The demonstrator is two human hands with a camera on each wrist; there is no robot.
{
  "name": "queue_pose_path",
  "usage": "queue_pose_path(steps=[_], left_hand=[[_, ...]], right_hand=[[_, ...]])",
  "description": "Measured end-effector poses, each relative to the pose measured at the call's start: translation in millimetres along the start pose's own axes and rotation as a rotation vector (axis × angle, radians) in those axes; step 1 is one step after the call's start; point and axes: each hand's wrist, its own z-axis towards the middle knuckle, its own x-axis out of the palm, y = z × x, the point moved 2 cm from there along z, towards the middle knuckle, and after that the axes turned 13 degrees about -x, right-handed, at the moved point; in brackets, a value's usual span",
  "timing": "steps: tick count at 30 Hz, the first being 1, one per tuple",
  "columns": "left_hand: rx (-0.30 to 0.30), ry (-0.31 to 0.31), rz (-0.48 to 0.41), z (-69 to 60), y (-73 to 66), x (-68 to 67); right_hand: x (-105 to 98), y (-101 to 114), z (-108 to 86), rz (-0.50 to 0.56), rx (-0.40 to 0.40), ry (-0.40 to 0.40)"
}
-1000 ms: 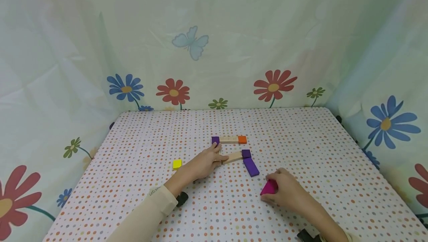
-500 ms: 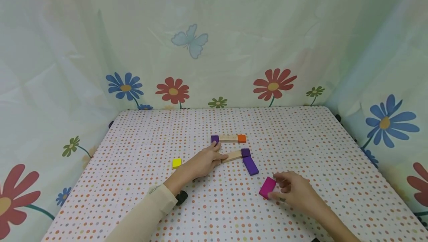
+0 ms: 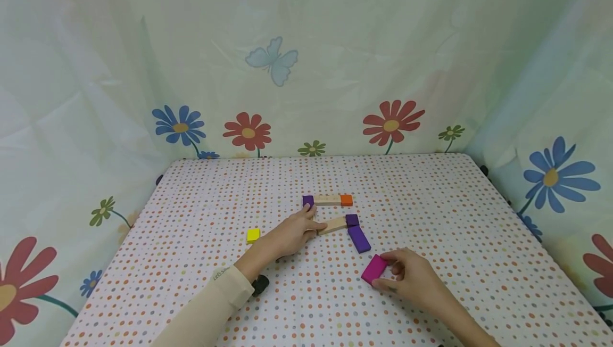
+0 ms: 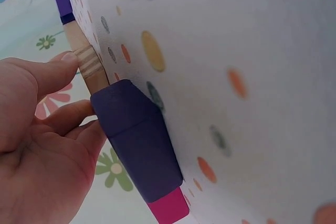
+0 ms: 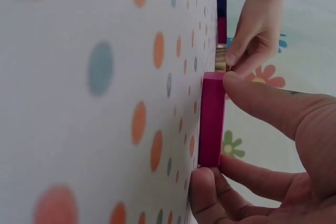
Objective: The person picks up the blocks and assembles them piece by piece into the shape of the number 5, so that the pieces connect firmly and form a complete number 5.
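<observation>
Nearest, at the cuff of the cream sleeve (image 3: 206, 310), a black device (image 3: 261, 284) sits by the wrist of the left hand (image 3: 294, 234). The right hand (image 3: 413, 273) grasps a magenta rectangular block (image 3: 374, 269), its thumb against one end and fingertips against the other. The block lies just ahead and to the left of that palm, low over the polka-dot desk (image 3: 431, 192); whether it touches the surface I cannot tell.

Beyond the right hand's fingertips, apart from the magenta piece, lies a purple rectangular block (image 3: 359, 239), set at a slant. Just beside the left wrist, on its outer side, is a yellow square block (image 3: 253, 235).

The left hand bends its thumb and fingers over the middle of the arrangement. Its thumb touches a natural wood block (image 3: 332, 225), which runs rightward from it to a small dark purple block (image 3: 351, 220) that adjoins the slanted purple one. Whether this hand pinches a piece or merely rests there I cannot tell.

At the left index fingertip is another purple block (image 3: 308, 200). From it a pale wood plank (image 3: 328, 200) extends to the right, ending in an orange block (image 3: 346, 200).

Farthest beyond both hands hangs a flowered backdrop (image 3: 354, 33) with a blue butterfly (image 3: 274, 60).
</observation>
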Motion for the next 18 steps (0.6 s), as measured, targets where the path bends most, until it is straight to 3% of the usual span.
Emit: queue_pose_path(steps=[18], left_hand=[[0.003,-0.001,0.003,0.5,0.3,0.0]], right_hand=[[9.4,9.2,9.8,-0.049,-0.011,0.002]])
